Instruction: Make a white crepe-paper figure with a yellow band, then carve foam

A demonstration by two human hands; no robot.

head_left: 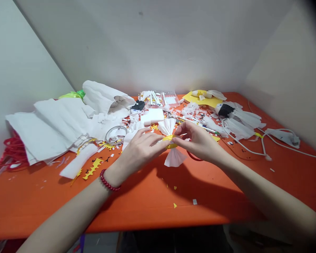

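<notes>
A white, thin, bow-shaped paper piece with two pleated, flaring ends point(174, 158) is held just above the near-middle of the orange table point(213, 200) in the head view. A crinkled yellow paper wrapping point(169, 138) sits at its narrow waist. The left hand point(144, 144) pinches this waist from one side between fingertips and thumb; the right hand point(196, 138) grips it from the other with thumb and forefinger.

The pleating looks done: one fan spreads away from the person, the other toward them. The yellow is at the waist, but whether it goes fully round or is fastened cannot be told behind the fingers, so securing it may be what is left.

Beyond the hands lies a white rectangular foam-like block point(152, 116); a pale ring-shaped roll point(116, 135) and a yellow scalloped paper strip point(93, 168) lie to the left.
</notes>
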